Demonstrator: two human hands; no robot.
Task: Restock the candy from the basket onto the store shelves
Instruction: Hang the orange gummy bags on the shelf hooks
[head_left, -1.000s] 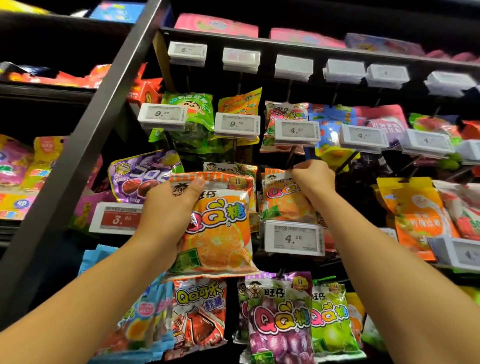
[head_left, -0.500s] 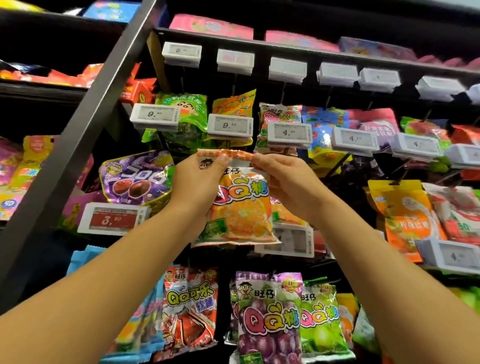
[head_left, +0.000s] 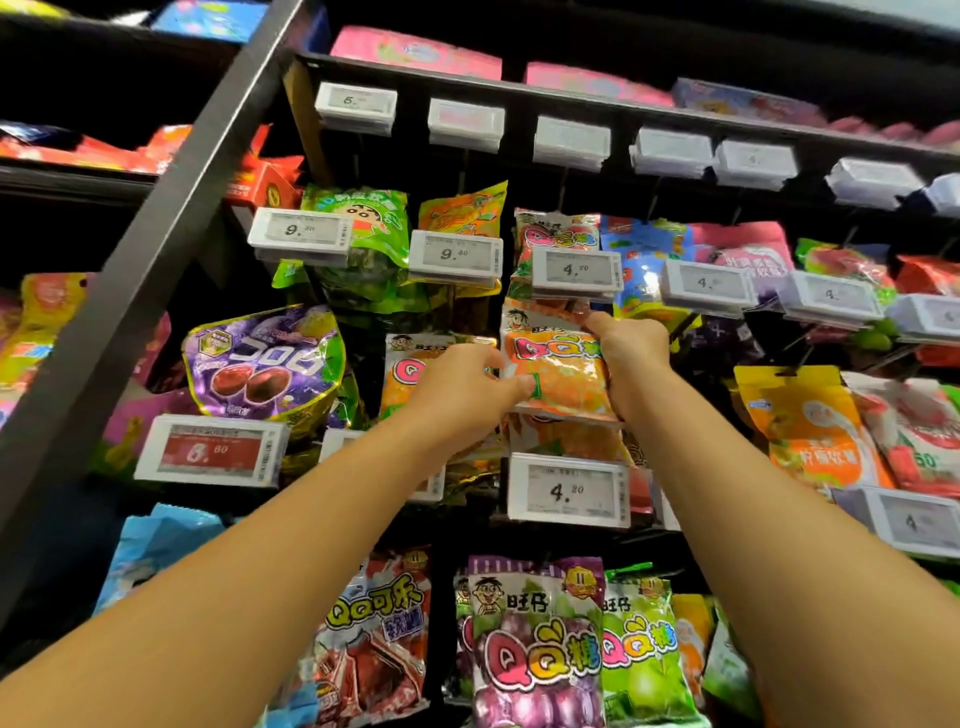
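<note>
**Desk:** What have you got in the middle of the frame?

**Operator:** I see both hands on one orange QQ candy bag (head_left: 558, 364), held up against the hanging row at centre. My right hand (head_left: 631, 358) grasps its right side, fingers curled round the edge near the top corner. My left hand (head_left: 467, 387) pinches the lower left edge, thumb on the front of the bag.

**Desk:** Where does the bag sit against the tags?

**Operator:** Its top is just under the upper 4.20 price tag (head_left: 576, 273), and the lower 4.20 price tag (head_left: 569, 491) is below it. I cannot tell whether it is on a hook.

**Desk:** Neighbours?

**Operator:** Another orange bag (head_left: 410, 371) hangs just left, partly behind my left hand. Further left is a purple grape gummy bag (head_left: 265, 358) above a red price tag (head_left: 213, 452). At the bottom centre I see a purple QQ candy bag (head_left: 535, 649), with a green QQ candy bag (head_left: 641, 660) to its right and a cola QQ candy bag (head_left: 374, 639) to its left. A dark shelf post (head_left: 150, 270) slants across the upper left.
</note>
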